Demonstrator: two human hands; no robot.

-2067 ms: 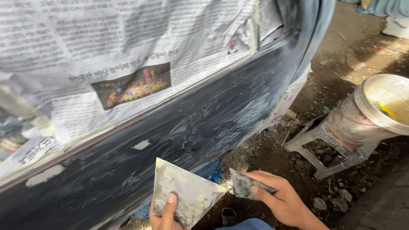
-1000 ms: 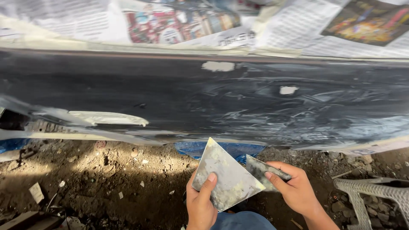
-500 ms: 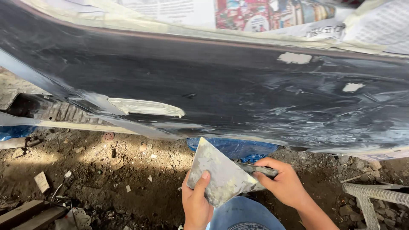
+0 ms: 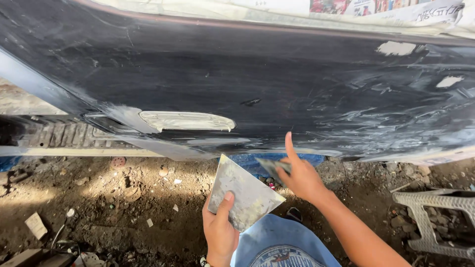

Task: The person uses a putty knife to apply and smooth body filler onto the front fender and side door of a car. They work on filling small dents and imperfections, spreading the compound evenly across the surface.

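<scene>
Low centre: a flat putty board [image 4: 243,200], four-cornered, grey and smeared with filler, held tilted above the dirt ground [image 4: 99,207], just over a blue-clad knee [image 4: 282,247]. Gripped by the left hand [image 4: 220,232] from below, thumb pressed on the upper face, fingers closed behind it. Just right of the board's upper edge, a small metal scraper [image 4: 269,167], dark grey and filler-stained, pinched in the right hand [image 4: 303,179] between thumb and curled fingers; index finger stretched straight up, tip just short of or touching the panel's lower edge, cannot tell which. Board and scraper near each other, apart or just touching at the edge — hard to tell.

Behind and above both: a dark sanded car body panel [image 4: 237,79] filling the upper half, scuffed pale on the right, with two light filler patches [image 4: 396,48] near the top right and a long pale filler patch [image 4: 185,120] at lower left. Masked along the top edge with newspaper [image 4: 386,7]. Under the panel, a strip of blue sheet [image 4: 257,160]. Lower right, on the ground, a grey plastic stool [image 4: 435,217] lying well apart from the hands. Scattered stones and scraps on the left.
</scene>
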